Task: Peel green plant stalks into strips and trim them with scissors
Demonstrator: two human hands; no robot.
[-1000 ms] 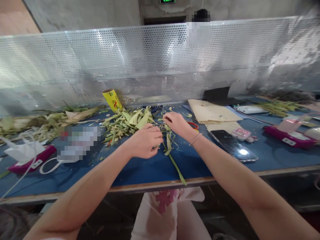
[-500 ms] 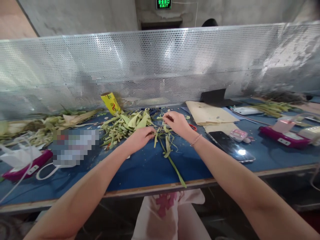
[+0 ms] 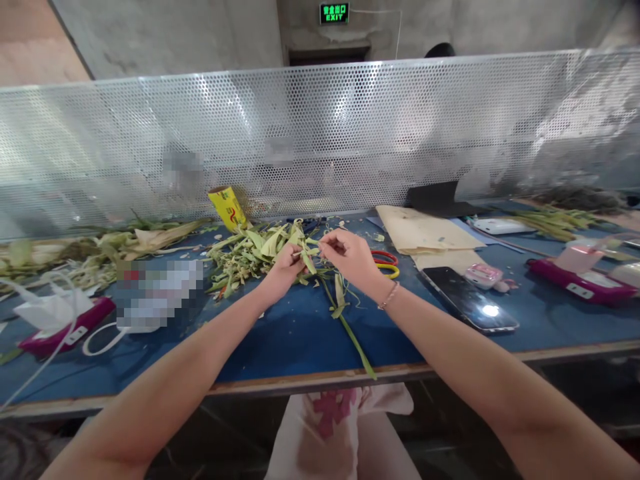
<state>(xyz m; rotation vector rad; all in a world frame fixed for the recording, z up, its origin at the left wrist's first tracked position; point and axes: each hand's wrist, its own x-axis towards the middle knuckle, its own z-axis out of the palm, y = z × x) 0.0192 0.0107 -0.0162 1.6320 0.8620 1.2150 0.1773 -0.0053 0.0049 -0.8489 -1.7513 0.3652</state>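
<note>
My left hand [image 3: 283, 272] is closed in a pinch on a pale green strip of leaf [image 3: 307, 261], raised a little above the tabletop. Close beside it, my right hand [image 3: 353, 261] has thumb and forefinger pressed together at the strip's right end; what exactly lies between those fingertips is too small to make out. A heap of green leaf and husk pieces [image 3: 235, 261] lies behind and left of my left hand. Below both hands a long green stalk [image 3: 356, 343] with wilted strips runs toward the table's front edge. Red and yellow loops [image 3: 397, 271], like scissor handles, show beside my right wrist.
A yellow tube [image 3: 227, 208] leans behind the heap. To the right lie brown paper sheets [image 3: 425, 230], a black phone [image 3: 467, 298], a pink case [image 3: 483, 275] and a magenta power strip [image 3: 580, 283]. Another power strip [image 3: 67, 330] with cables lies left. A perforated metal screen [image 3: 320, 133] closes off the back.
My hands have drawn closer together, and the leaf strip now spans between them. More of the red and yellow loops shows by my right wrist. The camera view has shifted slightly.
</note>
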